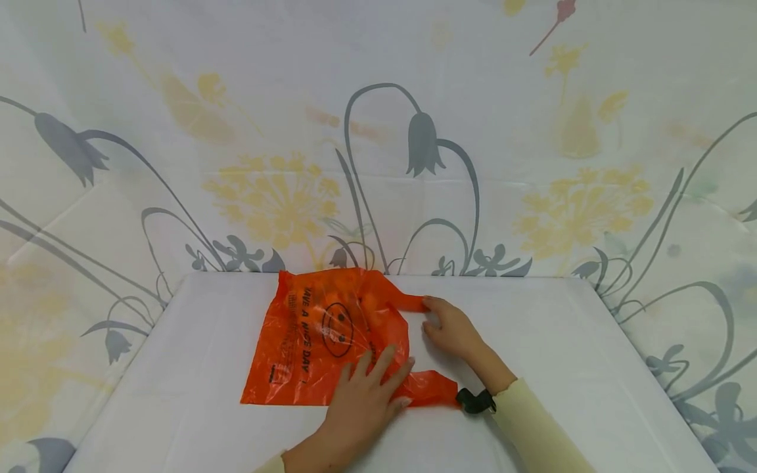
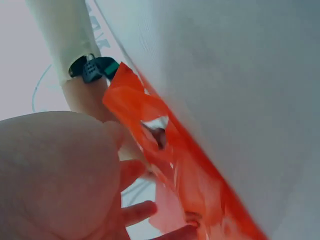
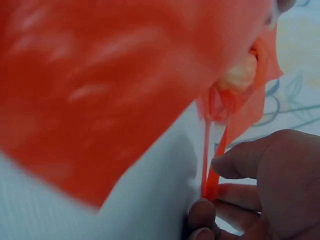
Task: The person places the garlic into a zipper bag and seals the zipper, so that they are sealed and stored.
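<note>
An orange-red plastic carrier bag [image 1: 307, 328], printed with a smiling face and lettering, lies on its side with its two handles toward the right. My left hand [image 1: 363, 401] rests on the bag near its opening, fingers spread. In the left wrist view those fingers [image 2: 137, 214] lie along the bag's loose film. My right hand [image 1: 455, 328] holds the tip of the far handle. Seen from the right wrist, thumb and fingers meet at the narrow handle strip [image 3: 212, 185]. A pale yellowish lump [image 3: 240, 75] shows at the bag's mouth; the rest of it is hidden.
The bag lies on a white-covered table [image 1: 591, 361]. Behind the table's far edge hangs a flower-patterned cloth [image 1: 508, 131]. A black wrist camera [image 1: 475, 401] on the right wrist overlaps the end of the near handle in the head view.
</note>
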`<state>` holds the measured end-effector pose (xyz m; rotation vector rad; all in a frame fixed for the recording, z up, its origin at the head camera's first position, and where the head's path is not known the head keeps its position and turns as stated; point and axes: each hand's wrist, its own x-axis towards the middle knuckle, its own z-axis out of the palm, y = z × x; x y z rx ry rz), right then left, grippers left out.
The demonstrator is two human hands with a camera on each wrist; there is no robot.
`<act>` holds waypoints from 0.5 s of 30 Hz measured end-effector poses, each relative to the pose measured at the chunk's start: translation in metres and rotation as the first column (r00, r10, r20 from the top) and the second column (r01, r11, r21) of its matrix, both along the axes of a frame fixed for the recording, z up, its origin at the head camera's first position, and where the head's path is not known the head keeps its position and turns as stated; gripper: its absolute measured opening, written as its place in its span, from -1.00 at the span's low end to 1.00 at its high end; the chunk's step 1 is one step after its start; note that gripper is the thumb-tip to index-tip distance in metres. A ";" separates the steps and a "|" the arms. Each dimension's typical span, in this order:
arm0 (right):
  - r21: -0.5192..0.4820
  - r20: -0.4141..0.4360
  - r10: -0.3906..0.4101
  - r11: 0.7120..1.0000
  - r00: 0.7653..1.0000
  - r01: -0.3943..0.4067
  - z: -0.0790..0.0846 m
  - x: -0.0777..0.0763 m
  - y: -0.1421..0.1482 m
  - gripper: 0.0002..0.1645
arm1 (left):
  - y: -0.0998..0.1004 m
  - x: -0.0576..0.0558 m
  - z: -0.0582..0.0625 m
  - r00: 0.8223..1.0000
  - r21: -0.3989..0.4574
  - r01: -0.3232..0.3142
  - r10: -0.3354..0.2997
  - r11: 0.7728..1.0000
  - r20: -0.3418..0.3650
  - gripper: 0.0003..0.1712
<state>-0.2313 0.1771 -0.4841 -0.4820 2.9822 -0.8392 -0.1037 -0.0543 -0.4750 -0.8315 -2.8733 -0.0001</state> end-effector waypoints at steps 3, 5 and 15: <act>0.031 0.021 0.006 1.000 1.000 -0.006 0.003 -0.004 0.006 -0.41 | -0.011 -0.003 0.005 1.000 0.059 0.003 -0.001 0.998 -0.031 -0.25; 0.038 0.023 -0.004 0.999 1.000 0.003 0.003 -0.005 0.011 -0.41 | -0.022 -0.006 0.009 1.000 0.094 -0.010 0.012 0.995 -0.019 -0.23; -0.055 -0.149 -0.093 0.995 0.984 0.086 0.001 0.003 0.050 -0.38 | -0.104 -0.036 0.021 0.986 0.241 -0.147 0.162 0.959 -0.046 -0.24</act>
